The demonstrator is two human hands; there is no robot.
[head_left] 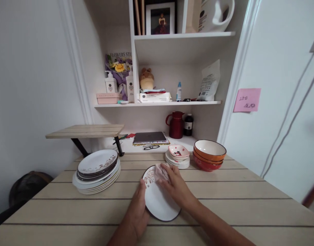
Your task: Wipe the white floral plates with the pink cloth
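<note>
Left hand (138,209) grips the left rim of a dark-edged white plate (163,204), thumb upward along the edge; the fingers beneath are hidden. Right hand (176,186) holds a bunched pale pink cloth (161,173) against the plate's far part, beside the brown floral print. The plate is held between both hands over the near middle of the bench (223,208); whether its underside touches the boards cannot be told. Step in hand is judged to be wiping of the upper face, with the printed area under attention. Next move, in this inspector's judgement, calls for a steady left hold and light, flat pressure of the cloth along the rim. Beyond, to the left, stands a stack of plates (96,163), dark-rimmed pieces above paler ones. Ahead and to the right, a small patterned bowl (178,152) sits on a pile of white saucers (181,164), just beside nested orange and red bowls (209,158). Farther back are folded spectacles (151,147), a dark laptop (150,137) on other flat items, and a red jug (176,125) beside a dark bottle (188,125).
</note>
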